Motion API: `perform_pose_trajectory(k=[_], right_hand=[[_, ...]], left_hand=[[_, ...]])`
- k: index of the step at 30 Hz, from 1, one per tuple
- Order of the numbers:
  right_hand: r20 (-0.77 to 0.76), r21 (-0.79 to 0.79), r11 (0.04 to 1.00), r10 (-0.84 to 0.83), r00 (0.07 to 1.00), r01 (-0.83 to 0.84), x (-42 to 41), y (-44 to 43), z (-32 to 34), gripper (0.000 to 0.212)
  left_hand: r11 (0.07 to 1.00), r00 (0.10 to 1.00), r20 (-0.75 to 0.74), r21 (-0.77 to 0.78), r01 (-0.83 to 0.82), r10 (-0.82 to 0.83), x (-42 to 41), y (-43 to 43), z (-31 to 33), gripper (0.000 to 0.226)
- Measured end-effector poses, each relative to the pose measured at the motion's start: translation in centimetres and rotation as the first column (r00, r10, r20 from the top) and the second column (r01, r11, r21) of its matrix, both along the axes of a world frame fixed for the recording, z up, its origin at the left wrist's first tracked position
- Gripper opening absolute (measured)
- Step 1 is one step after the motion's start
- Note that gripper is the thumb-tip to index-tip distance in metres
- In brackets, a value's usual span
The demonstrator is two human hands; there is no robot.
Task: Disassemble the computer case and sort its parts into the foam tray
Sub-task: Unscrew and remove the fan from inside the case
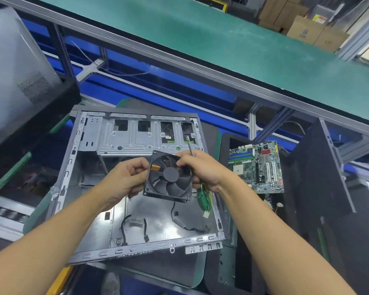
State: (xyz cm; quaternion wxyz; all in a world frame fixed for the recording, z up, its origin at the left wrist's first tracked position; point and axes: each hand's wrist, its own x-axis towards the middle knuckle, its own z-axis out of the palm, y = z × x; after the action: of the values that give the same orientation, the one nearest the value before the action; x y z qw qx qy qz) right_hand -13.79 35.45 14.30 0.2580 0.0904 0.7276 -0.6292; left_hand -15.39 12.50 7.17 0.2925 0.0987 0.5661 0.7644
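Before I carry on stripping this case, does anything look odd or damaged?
Nothing looks broken. One oddity: the right hand grips the screwdriver while also pinching the fan, whose cable dangles into the case; the left hand holds the fan's other side.

The open computer case (67, 173) gives you room over its near floor, where loose cables (123, 228) lie; the drive cage (124, 139) fills its far end, and the motherboard (256, 167) and a black panel (315, 177) crowd your right.
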Motion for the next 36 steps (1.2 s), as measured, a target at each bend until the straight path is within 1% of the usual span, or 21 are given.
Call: perform_pose_trajectory(k=[4, 6, 7, 10, 13, 16, 17, 18, 19, 21, 22, 23, 24, 25, 27, 29, 30, 32, 36], right_hand=[[0.002, 0.017, 1.000, -0.015, 1.000, 0.015, 0.1, -0.1, -0.3, 0.007], [-0.006, 0.049, 0.999, -0.002, 1.000, 0.002, 0.2, -0.2, -0.3, 0.003], [-0.020, 0.079, 0.997, 0.024, 1.000, -0.022, 0.3, -0.3, -0.3, 0.005], [-0.102, 0.212, 0.971, 0.131, 0.986, -0.107, 0.5, -1.1, -0.2, 0.029], [-0.174, 0.368, 0.925, 0.172, 0.970, -0.098, 0.7, -1.9, -0.6, 0.055], [-0.209, 0.488, 0.869, 0.214, 0.954, -0.088, 0.9, -2.6, -0.8, 0.072], [-0.212, 0.521, 0.850, 0.223, 0.951, -0.084, 1.0, -2.8, -0.8, 0.076], [-0.210, 0.536, 0.840, 0.228, 0.951, -0.083, 1.0, -2.9, -0.6, 0.074], [-0.206, 0.518, 0.851, 0.223, 0.953, -0.087, 1.0, -2.9, -0.5, 0.065], [-0.184, 0.420, 0.902, 0.195, 0.963, -0.103, 1.0, -2.7, -0.2, 0.034], [-0.176, 0.396, 0.912, 0.190, 0.966, -0.107, 1.0, -2.7, 0.0, 0.022], [-0.170, 0.393, 0.913, 0.190, 0.967, -0.110, 0.9, -2.7, 0.1, 0.014], [-0.154, 0.389, 0.914, 0.184, 0.971, -0.112, 1.0, -2.8, 0.2, 0.013], [-0.132, 0.376, 0.920, 0.167, 0.977, -0.107, 1.1, -2.9, 0.1, 0.016], [-0.082, 0.347, 0.934, 0.123, 0.989, -0.087, 1.2, -2.9, 0.1, 0.021], [-0.058, 0.330, 0.939, 0.121, 0.991, -0.096, 1.1, -2.9, 0.0, 0.023], [-0.051, 0.333, 0.937, 0.127, 0.991, -0.103, 1.0, -2.9, 0.0, 0.023], [-0.060, 0.385, 0.916, 0.146, 0.987, -0.112, 0.8, -2.9, -0.1, 0.027], [-0.077, 0.538, 0.832, 0.205, 0.976, -0.132, 0.7, -3.7, -0.4, 0.032]], left_hand=[[0.995, 0.997, -0.058, -0.090, -0.045, 0.040, 0.2, 0.2, 0.3, 0.015], [0.993, 0.997, -0.060, -0.108, -0.054, 0.047, 0.3, 0.2, 0.5, 0.009], [0.992, 0.997, -0.055, -0.111, -0.058, 0.052, 0.3, 0.2, 0.5, 0.008], [0.990, 0.997, -0.034, -0.121, -0.073, 0.069, 0.5, 0.3, 0.6, 0.011], [0.989, 0.996, -0.042, -0.120, -0.085, 0.080, 0.6, 0.2, 0.9, 0.018], [0.991, 0.997, -0.060, -0.127, -0.049, 0.041, 0.5, -0.1, 1.2, 0.028], [0.991, 0.998, -0.059, -0.129, -0.037, 0.029, 0.5, -0.2, 1.1, 0.027], [0.992, 0.998, -0.054, -0.126, -0.029, 0.022, 0.4, -0.3, 1.1, 0.023], [0.992, 0.999, -0.048, -0.125, -0.026, 0.020, 0.3, -0.4, 1.1, 0.017], [0.990, 0.998, -0.055, -0.136, -0.020, 0.013, 0.3, -0.4, 1.1, 0.009], [0.987, 0.997, -0.075, -0.161, -0.018, 0.006, 0.4, -0.4, 1.0, 0.009], [0.980, 0.995, -0.096, -0.197, -0.021, 0.002, 0.4, -0.5, 1.0, 0.008], [0.974, 0.994, -0.109, -0.224, -0.031, 0.007, 0.5, -0.5, 0.9, 0.007], [0.973, 0.994, -0.110, -0.226, -0.045, 0.020, 0.6, -0.6, 0.8, 0.008], [0.976, 0.993, -0.091, -0.198, -0.094, 0.077, 0.7, -0.4, 0.6, 0.009], [0.973, 0.987, -0.086, -0.177, -0.150, 0.137, 0.9, 0.0, 0.7, 0.006], [0.970, 0.984, -0.082, -0.174, -0.167, 0.155, 1.0, 0.2, 0.7, 0.009], [0.967, 0.982, -0.072, -0.177, -0.182, 0.172, 1.1, 0.5, 0.5, 0.017], [0.964, 0.974, 0.015, -0.151, -0.220, 0.224, 1.3, 0.6, 0.2, 0.020]])
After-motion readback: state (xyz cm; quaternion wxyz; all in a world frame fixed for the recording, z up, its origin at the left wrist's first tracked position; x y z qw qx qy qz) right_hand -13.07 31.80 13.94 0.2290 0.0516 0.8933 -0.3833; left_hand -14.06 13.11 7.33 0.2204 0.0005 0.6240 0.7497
